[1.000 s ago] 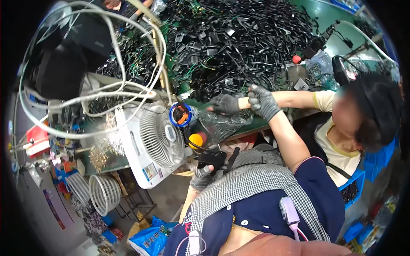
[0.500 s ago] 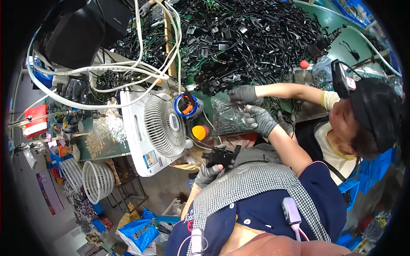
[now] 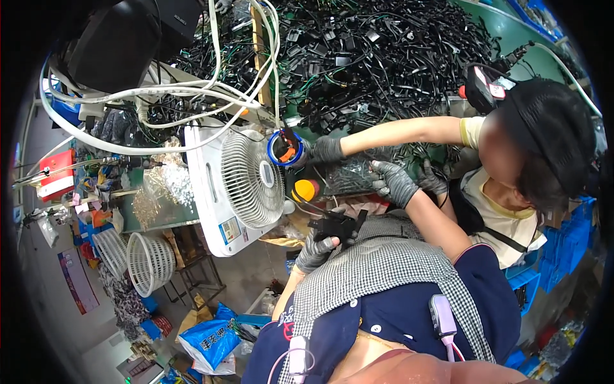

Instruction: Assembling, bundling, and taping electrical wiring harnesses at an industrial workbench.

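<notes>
In front of my apron, my left hand (image 3: pixel 314 252), in a grey fingerless-tipped glove, is closed around a black box-shaped part (image 3: pixel 337 225) with a strap-like piece sticking out. My right hand (image 3: pixel 395 183), gloved too, is raised at the table's near edge with its fingers curled together; what they hold, if anything, is too small to make out. Beside it lies a clear plastic bag (image 3: pixel 350 176) of dark pieces. A co-worker's gloved hand (image 3: pixel 327 150) reaches over that bag to a blue-rimmed container (image 3: pixel 285 148) holding something orange. The co-worker's other hand (image 3: pixel 432 179) is close to mine.
A large heap of black cables and connectors (image 3: pixel 364 64) covers the green table. At left stand a white fan (image 3: pixel 252 179) and a black monitor-like box (image 3: pixel 115 51), with looping white hoses (image 3: pixel 185 99). A yellow round object (image 3: pixel 304 190) sits near the bag. White baskets (image 3: pixel 150 261) are lower left.
The co-worker's hand has moved left from the bag to the blue-rimmed container, and their head has shifted. My left hand keeps the black part; my right hand stays nearly in place.
</notes>
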`<state>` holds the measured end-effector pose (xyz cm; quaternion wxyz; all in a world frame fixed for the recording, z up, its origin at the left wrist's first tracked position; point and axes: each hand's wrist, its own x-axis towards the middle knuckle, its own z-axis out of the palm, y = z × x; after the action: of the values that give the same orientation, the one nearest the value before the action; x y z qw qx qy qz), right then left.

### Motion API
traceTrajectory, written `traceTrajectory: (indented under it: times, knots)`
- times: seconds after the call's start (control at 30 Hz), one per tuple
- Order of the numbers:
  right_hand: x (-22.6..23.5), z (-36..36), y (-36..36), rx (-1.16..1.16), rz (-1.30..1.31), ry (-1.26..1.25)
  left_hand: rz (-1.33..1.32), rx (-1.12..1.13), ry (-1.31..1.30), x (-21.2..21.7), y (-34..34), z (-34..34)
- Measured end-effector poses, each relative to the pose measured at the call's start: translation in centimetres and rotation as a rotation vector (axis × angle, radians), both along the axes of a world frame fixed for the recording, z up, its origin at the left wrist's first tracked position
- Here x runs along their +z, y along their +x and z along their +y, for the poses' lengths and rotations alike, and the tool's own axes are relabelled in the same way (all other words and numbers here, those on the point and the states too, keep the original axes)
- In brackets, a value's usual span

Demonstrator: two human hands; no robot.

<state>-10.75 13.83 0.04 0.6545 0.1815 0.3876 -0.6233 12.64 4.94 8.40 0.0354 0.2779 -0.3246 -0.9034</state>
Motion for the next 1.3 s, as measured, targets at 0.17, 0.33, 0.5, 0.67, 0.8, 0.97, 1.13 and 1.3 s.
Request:
traceTrajectory:
  times: [0.17,0.33,0.5,0.67,0.8,0.97,1.13,1.3]
  knots:
    - [-0.7,0.0,0.5,0.028,0.007,0.021,0.024,-0.065,-0.032,0.8,0.6,-0.8]
    - [-1.2,0.0,1.0,0.055,0.009,0.033,-0.022,-0.056,-0.121,0.4,1.8,-0.4]
    - [-1.1,-0.4,1.4,0.072,0.044,0.062,-0.024,-0.088,-0.14,-1.1,2.3,-0.6]
    - [-2.4,-0.8,1.2,0.091,0.067,0.07,0.002,-0.075,-0.084,-0.4,1.7,-0.6]
    - [-5.8,-1.3,-1.8,-0.031,0.129,0.043,-0.026,-0.02,-0.07,0.2,1.5,-0.8]
    - [-8.9,-3.9,-7.3,-0.015,0.567,0.254,-0.009,0.111,-0.069,-0.3,1.5,-0.4]
    - [-13.8,-5.6,-10.7,0.872,1.873,0.471,-0.048,0.136,-0.068,-0.7,1.4,-0.3]
    - [-13.5,-5.7,-9.9,1.079,1.933,0.468,-0.076,0.145,-0.068,-0.3,0.8,-0.2]
